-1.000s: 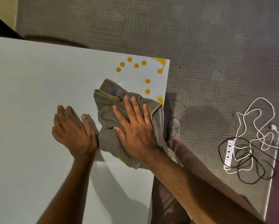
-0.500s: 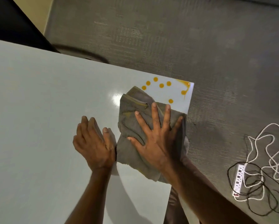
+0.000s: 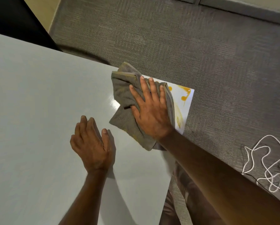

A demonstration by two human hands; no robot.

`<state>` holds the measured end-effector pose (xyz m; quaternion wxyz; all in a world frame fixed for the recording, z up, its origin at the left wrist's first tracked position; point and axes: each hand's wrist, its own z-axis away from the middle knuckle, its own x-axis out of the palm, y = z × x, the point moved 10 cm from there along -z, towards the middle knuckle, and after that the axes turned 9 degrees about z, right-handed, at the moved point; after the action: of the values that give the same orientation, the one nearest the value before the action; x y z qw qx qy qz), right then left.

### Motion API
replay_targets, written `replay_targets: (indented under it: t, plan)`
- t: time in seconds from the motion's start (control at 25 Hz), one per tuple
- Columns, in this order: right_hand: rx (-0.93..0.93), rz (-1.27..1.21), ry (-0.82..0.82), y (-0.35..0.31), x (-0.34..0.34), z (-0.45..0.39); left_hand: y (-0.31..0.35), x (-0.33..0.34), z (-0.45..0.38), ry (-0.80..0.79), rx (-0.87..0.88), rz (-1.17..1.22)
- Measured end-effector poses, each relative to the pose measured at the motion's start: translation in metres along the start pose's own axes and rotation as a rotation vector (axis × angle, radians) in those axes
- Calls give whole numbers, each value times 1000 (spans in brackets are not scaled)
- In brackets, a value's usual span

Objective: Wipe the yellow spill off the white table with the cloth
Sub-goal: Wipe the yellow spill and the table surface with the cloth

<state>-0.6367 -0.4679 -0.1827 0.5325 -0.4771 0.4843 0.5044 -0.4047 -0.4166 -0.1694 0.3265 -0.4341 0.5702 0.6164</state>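
A crumpled grey-brown cloth (image 3: pixel 123 95) lies at the far right corner of the white table (image 3: pixel 38 111). My right hand (image 3: pixel 149 109) presses flat on top of it, fingers spread. Yellow spill (image 3: pixel 184 95) shows as blobs and a streak in the corner just right of the cloth, with a faint yellow smear (image 3: pixel 178 118) along the table's right edge. The cloth hides whatever lies under it. My left hand (image 3: pixel 91 143) rests flat on the bare table, left of and nearer than the cloth, holding nothing.
Grey carpet (image 3: pixel 168 38) surrounds the table beyond its far and right edges. White and black cables (image 3: pixel 265 159) lie tangled on the floor at the right. A dark object (image 3: pixel 14 18) stands at the top left. My leg (image 3: pixel 181 200) is beside the table's right edge.
My right hand has pushed the cloth away toward the far corner, covering most of the yellow dots and leaving a smear. The left hand stayed flat and is now apart from the cloth.
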Motion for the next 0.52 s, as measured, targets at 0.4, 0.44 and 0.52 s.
replay_targets:
  t: [0.4,0.44,0.52]
  plan:
    - [186,-16,-59,9,-1,100,3,-1,-1,-29,-18,-20]
    - [152,8,-67,-1,1,100,2,0,-1,-30,-18,-24]
    - [46,18,-51,-17,1,79,0,3,-1,-38,-17,-23]
